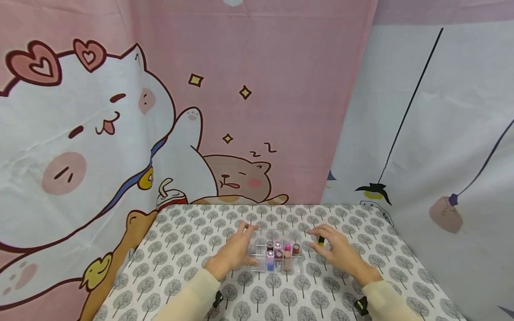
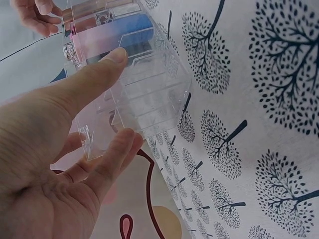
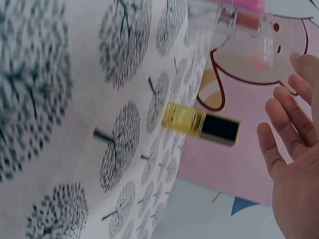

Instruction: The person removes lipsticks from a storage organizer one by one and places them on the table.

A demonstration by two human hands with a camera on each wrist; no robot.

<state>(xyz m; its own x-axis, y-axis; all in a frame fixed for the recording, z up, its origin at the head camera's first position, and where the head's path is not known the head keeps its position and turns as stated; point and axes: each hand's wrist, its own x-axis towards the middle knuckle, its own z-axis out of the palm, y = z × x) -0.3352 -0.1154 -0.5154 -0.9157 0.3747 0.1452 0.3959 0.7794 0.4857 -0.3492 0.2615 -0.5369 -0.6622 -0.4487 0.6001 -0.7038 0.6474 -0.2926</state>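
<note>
A clear plastic organizer (image 1: 262, 263) with small compartments stands on the table, several lipsticks in its middle and right side. One lipstick, a pink-to-blue tube (image 2: 107, 37), is in the front row. My left hand (image 1: 234, 249) holds the organizer's left end, thumb along the front and fingers toward the back corner. Right of the organizer, a gold lipstick with a black section (image 3: 202, 124) stands upright on its own. Around it, but apart, is my right hand (image 1: 337, 249), fingers spread and holding nothing; the right wrist view shows a gap between them.
A white cloth with grey trees (image 1: 180, 254) covers the table. Behind it hangs a pink cartoon curtain (image 1: 297, 111), with a pale one (image 1: 417, 133) at the right. Each wrist wears a dark strap.
</note>
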